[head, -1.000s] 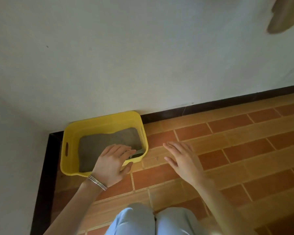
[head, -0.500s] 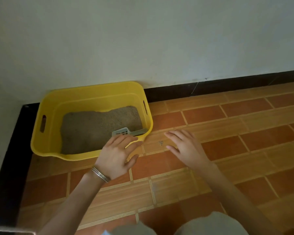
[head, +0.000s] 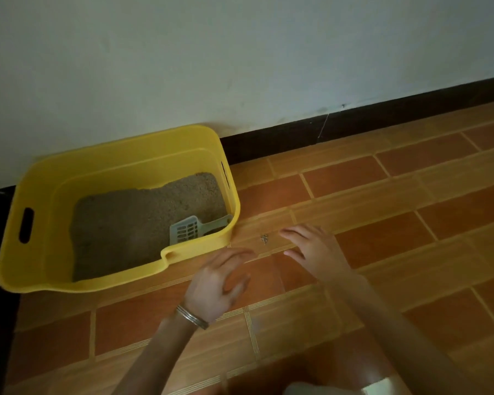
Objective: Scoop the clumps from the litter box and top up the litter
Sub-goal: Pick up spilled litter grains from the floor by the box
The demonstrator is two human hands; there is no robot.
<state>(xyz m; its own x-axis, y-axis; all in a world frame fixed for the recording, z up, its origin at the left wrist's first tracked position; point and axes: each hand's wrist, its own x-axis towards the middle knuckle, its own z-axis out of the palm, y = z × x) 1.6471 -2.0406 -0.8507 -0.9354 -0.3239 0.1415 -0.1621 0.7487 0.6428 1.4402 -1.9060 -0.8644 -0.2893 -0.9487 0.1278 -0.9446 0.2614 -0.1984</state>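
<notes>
Yellow litter box (head: 120,166) holds the grey scoop (head: 187,230) at its right corner. Both hands empty, open: left hand (head: 217,283), right hand (head: 314,249). Recommend grasping the scoop handle, sifting shallow.

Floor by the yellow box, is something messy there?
Yes. A few dark bits lie on the tile floor just outside the yellow litter box, between the left hand and right hand. They look like spilled litter, though too small to be sure.
</notes>
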